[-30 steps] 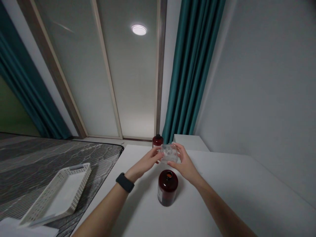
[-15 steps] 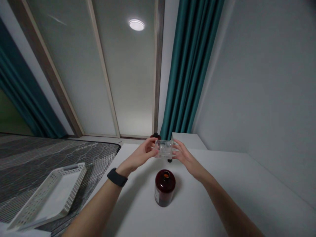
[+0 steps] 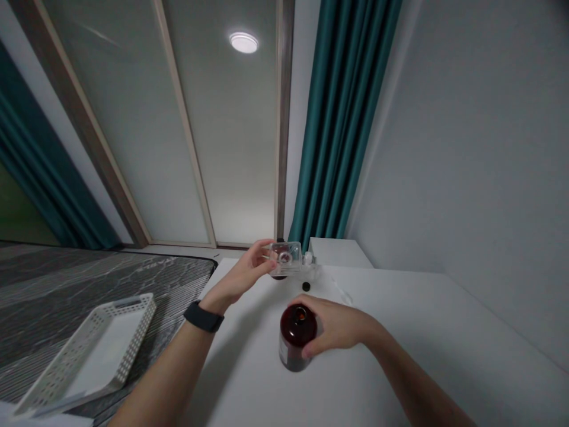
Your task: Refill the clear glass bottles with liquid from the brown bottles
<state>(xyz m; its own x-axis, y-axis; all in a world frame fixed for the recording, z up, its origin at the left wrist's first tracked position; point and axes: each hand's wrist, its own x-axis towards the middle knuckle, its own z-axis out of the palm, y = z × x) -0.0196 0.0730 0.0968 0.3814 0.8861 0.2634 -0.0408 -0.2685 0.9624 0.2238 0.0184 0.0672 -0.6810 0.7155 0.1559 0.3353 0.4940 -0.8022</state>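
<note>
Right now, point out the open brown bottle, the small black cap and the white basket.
Open brown bottle (image 3: pixel 293 327): head view, shoulder.
Small black cap (image 3: pixel 306 286): head view, top.
White basket (image 3: pixel 136 351): head view, perforated side wall.

brown bottle: 1 glossy, dark red-brown bottle, pale label on its side, mouth uncapped, upright on the white surface, clasped by the right hand
clear container: 1 transparent, rectangular block shape with a round feature on the side in view, raised beyond the bottle, its left end in the left hand's fingers
</note>
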